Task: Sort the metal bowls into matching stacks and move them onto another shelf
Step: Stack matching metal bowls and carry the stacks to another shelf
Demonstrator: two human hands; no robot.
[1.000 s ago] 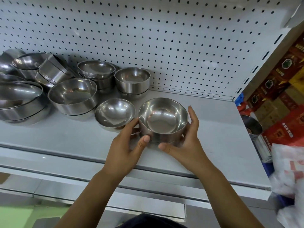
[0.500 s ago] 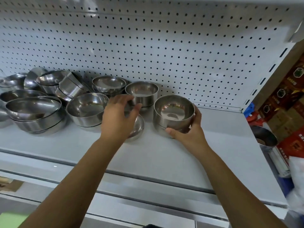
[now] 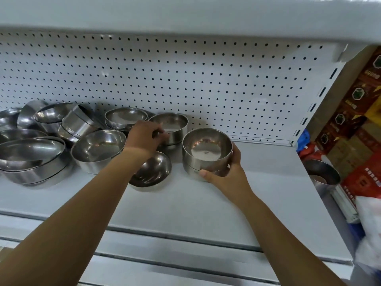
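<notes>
A short stack of straight-sided steel bowls (image 3: pixel 206 150) stands on the grey shelf (image 3: pixel 206 205), right of centre. My right hand (image 3: pixel 225 174) grips its lower right side, thumb at the front. My left hand (image 3: pixel 144 137) reaches further back and pinches the near rim of another straight-sided bowl stack (image 3: pixel 172 127) by the pegboard. Under my left wrist lies a round shallow bowl (image 3: pixel 153 171). Several more bowls, larger and smaller, crowd the shelf's left half (image 3: pixel 31 155), some tipped on their sides (image 3: pixel 77 122).
A white pegboard wall (image 3: pixel 206 83) backs the shelf, and another shelf's underside (image 3: pixel 185 15) hangs above. Right of the shelf end are a steel container (image 3: pixel 321 176), red and brown cartons (image 3: pixel 350 129) and a plastic bag (image 3: pixel 371 223).
My right hand slid the bowl stack back and to the right. My left hand let go of that stack, passed over the shallow bowl and took the rim of the rear stack.
</notes>
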